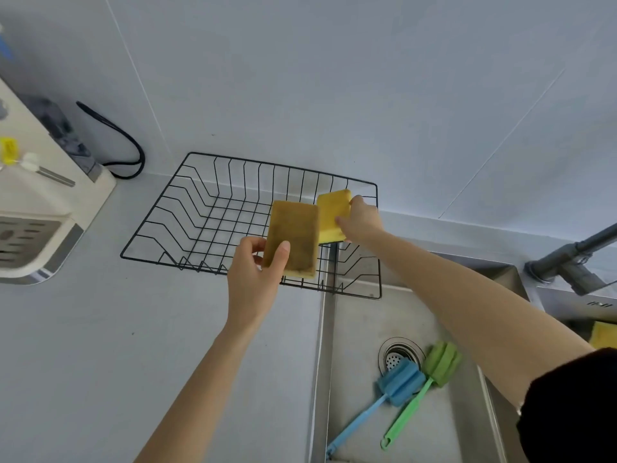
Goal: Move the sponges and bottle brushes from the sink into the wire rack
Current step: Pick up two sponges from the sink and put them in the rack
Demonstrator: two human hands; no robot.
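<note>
A black wire rack [207,212] was seen resting on the pale countertop [83,345], its right end overhanging the left edge of the steel sink [360,315]. Two sponges were held above the rack's right half. The left hand [255,282] was closed on the lower end of a stained brownish sponge [293,237], the thumb pressed against its broad face and the fingers wrapped behind it. The right hand [362,220] was clamped on a brighter yellow sponge [332,215], gripped along its right edge just behind the first sponge. The two hands were kept apart, each with its own sponge; whether either sponge touched the rack's wires could not be determined.

In the sink basin, two bottle brushes were shown lying side by side near the drain [399,357]: a blue bottle brush [397,382] and a green bottle brush [440,364], their handles pointing toward the near left. A further yellow sponge [604,335] was partly visible in the adjoining basin at the right edge. A grey faucet [574,259] was mounted behind the sink, and a white appliance [43,208] stood at the far left of the counter.
</note>
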